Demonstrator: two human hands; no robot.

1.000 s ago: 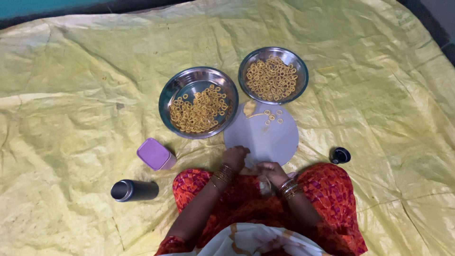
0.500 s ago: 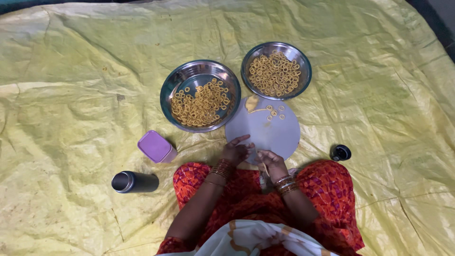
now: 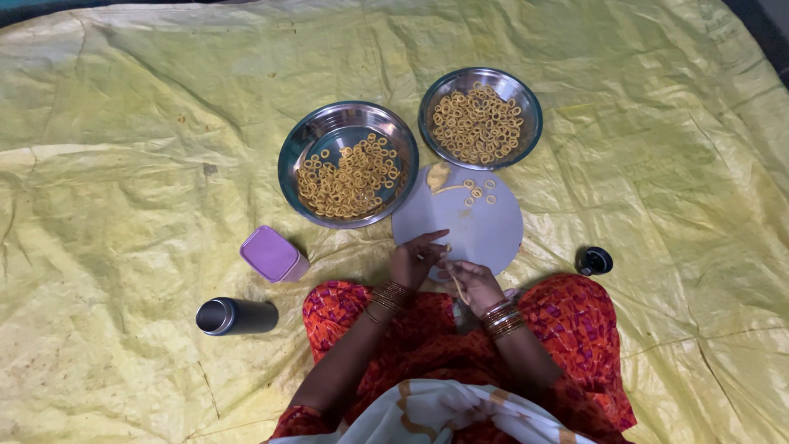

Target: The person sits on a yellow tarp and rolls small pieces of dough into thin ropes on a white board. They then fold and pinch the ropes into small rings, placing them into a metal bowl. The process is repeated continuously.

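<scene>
From the head camera I look straight down on a yellow sheet spread over the ground, with my hands meeting just in front of my lap. My left hand and right hand are close together at the near edge of a round grey board. Between their fingertips I pinch a thin strip of dough, pale yellow; the left holds its upper end, the right has it trailing down past the fingers. Both hands are closed lightly on that strip, with neither hand in a full fist.

Further out on the board lie a small lump of dough and a few finished rings. Beyond the board stand two steel bowls: the left bowl is partly filled with rings, the right bowl is more crowded. They are near each other, though I cannot tell whether their rims touch.

To my left sit a purple box and, nearer, a dark steel tumbler lying on its side. A small black cap rests to my right, just beside my knee.
</scene>
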